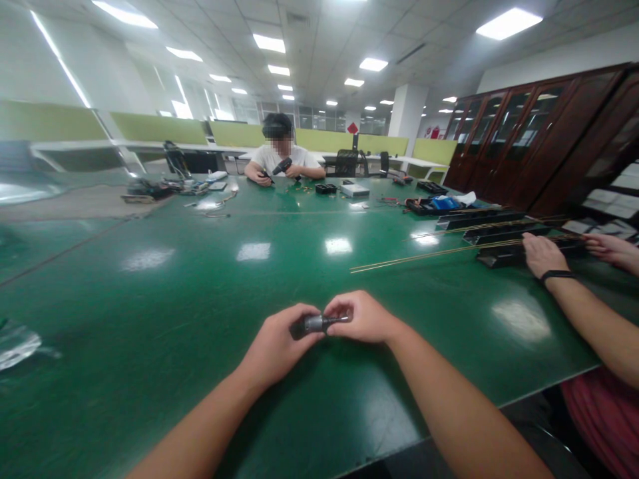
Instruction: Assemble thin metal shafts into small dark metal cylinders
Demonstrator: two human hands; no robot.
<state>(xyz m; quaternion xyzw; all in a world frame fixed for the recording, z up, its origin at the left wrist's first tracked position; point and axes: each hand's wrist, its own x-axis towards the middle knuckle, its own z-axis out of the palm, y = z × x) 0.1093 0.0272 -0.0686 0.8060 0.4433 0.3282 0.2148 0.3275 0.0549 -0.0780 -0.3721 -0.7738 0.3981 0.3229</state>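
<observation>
A small cylindrical part, black at one end with a silver-grey band, is held level between my two hands over the green table. My left hand grips its dark, wider end between thumb and fingers. On its narrower end, which looks ribbed and dark, the thumb and fingers of my right hand are closed. Its exact kind does not show, and my fingers hide both ends in part.
Thin brass-coloured rods stretch over the table from black channel pieces, where a co-worker's hands work at the right. Across the table sits a person holding a power drill. Crumpled clear plastic lies at the left.
</observation>
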